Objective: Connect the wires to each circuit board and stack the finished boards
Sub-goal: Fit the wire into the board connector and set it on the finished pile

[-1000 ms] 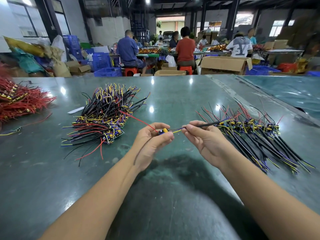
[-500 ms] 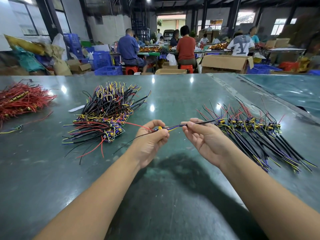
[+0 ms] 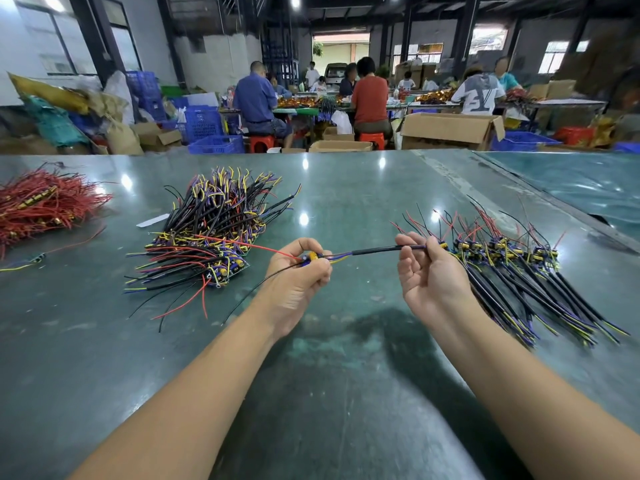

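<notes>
My left hand (image 3: 299,277) grips a small blue circuit board (image 3: 311,258) with a yellow part above the table's middle. A red wire and a thin black wire trail from the board to the left. A black-sleeved cable (image 3: 375,251) with purple and yellow leads runs from the board to my right hand (image 3: 427,271), which pinches its far end between thumb and fingers. A heap of boards with wires (image 3: 207,233) lies to the left. A neat row of boards with wires (image 3: 512,265) lies to the right, behind my right hand.
The work surface is a dark green table (image 3: 322,393). A bundle of red wires (image 3: 41,206) lies at the far left, and a loose yellow wire (image 3: 17,266) lies near it. A slip of white paper (image 3: 152,221) rests behind the heap. People sit at tables beyond.
My hands have drawn apart, so the black cable is stretched straighter between them. My right hand has slid toward the cable's end. The piles on the table are unchanged.
</notes>
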The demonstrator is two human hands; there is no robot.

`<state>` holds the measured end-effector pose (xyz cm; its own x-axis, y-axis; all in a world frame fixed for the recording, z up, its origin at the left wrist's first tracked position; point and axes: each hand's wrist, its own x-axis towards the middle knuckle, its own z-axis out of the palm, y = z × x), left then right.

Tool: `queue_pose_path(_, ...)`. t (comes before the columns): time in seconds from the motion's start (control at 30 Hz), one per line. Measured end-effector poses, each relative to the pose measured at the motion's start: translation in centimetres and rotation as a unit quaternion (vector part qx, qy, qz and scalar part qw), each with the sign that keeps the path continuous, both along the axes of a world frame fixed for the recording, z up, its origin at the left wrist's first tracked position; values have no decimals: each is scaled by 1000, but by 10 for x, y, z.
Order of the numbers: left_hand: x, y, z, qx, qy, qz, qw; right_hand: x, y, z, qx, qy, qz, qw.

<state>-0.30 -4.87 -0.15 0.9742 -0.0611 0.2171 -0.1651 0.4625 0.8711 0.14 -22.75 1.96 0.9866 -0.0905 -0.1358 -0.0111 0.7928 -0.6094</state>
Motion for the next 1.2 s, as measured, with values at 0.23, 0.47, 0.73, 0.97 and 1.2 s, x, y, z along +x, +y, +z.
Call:
queue_pose_path(0.23,2,1,1,-50,-4,-12,999,3,-1,-1,-31,-53,-3,998)
queue_pose_path(0.47,5,5,-2,20,17,93,995,-1,-8,-4,-378,-82,-92,917)
queue_pose_path(0.73,-2,4,-1,96,-18,8,995,-10,10,-22,-771,-384,-181,474)
queue_pose_path(0.97,-2,9,12,99,46,67,992,-11,7,-17,-731,-401,-110,541)
queue_pose_path(1.2,13,37,16,62,66,243,966,-10,2,-18,-722,-416,-88,546)
